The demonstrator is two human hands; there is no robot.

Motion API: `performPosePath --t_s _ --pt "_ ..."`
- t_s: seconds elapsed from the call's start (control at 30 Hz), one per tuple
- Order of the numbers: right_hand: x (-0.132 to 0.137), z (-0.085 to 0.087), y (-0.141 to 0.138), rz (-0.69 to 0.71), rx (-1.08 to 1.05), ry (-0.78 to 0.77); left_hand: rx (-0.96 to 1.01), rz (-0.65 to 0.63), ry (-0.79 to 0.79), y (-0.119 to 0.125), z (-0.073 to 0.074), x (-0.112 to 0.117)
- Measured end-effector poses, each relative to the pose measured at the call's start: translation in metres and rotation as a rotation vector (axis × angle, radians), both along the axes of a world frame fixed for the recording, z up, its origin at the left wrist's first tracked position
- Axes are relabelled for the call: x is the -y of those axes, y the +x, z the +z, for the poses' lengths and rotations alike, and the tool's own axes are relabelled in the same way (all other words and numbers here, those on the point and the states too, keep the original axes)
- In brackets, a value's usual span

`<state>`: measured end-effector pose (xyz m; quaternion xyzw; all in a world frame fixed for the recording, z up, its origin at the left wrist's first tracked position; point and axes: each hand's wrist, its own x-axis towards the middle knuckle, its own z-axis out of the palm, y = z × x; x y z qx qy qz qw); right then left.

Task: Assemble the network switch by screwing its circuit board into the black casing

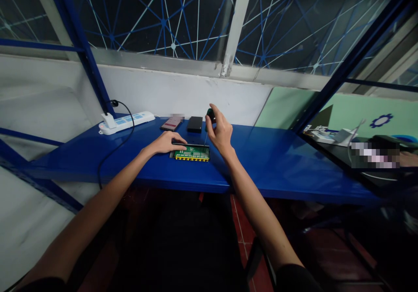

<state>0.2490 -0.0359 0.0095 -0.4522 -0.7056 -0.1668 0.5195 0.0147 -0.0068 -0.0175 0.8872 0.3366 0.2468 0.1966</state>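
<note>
Right hand [221, 130]: raised above the right end of the circuit board [194, 152], wrist bent up from an extended forearm. Thumb and fingers are closed around the dark handle of a screwdriver [210, 115]. The tool stands near upright, handle up, its thin shaft directed down at the board's right end; tip contact cannot be determined.

Left hand [166, 143]: low at the board's left end, palm down, thumb and fingers parted and reaching over it; whether it grips cannot be told.

Board: lies flat on the blue table [261, 161], long axis left to right, yellow port row facing the wearer. Behind the board, a black box [195, 124]; behind and left, a phone [171, 123]; farther left, a power strip [140, 118].
</note>
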Motion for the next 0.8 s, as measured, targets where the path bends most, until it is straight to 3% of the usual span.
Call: performPosePath --t_s 0.8 --pt "-0.0001 0.0008 0.0005 0.069 -0.067 0.004 -0.020 0.008 0.004 0.0012 0.0012 0.0015"
